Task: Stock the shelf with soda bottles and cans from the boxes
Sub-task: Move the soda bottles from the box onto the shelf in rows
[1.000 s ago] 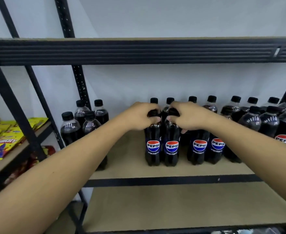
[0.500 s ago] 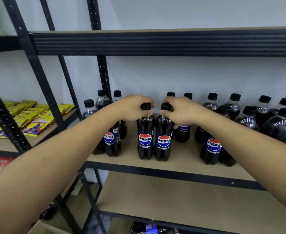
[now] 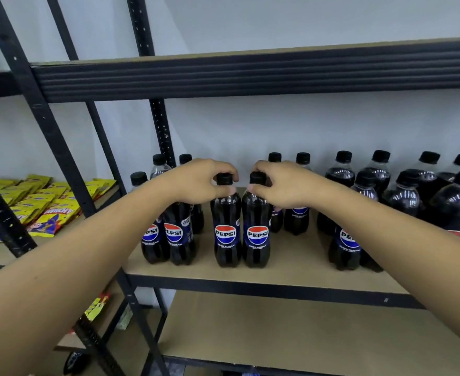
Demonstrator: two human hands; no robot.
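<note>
the left hand (image 3: 201,181) pinches the cap of one pepsi zero sugar bottle (image 3: 226,229), the right hand (image 3: 283,185) the cap of its twin (image 3: 257,230). both stand upright, touching, near the front edge of the shelf (image 3: 291,270), labels outward, likely to square up the row.

Both bare forearms (image 3: 88,253) stretch forward and angle inward, knuckles up. The left hand (image 3: 201,183) grips the left bottle (image 3: 226,229) by its cap; the right hand (image 3: 283,185) grips the right bottle (image 3: 257,232) likewise.
</note>
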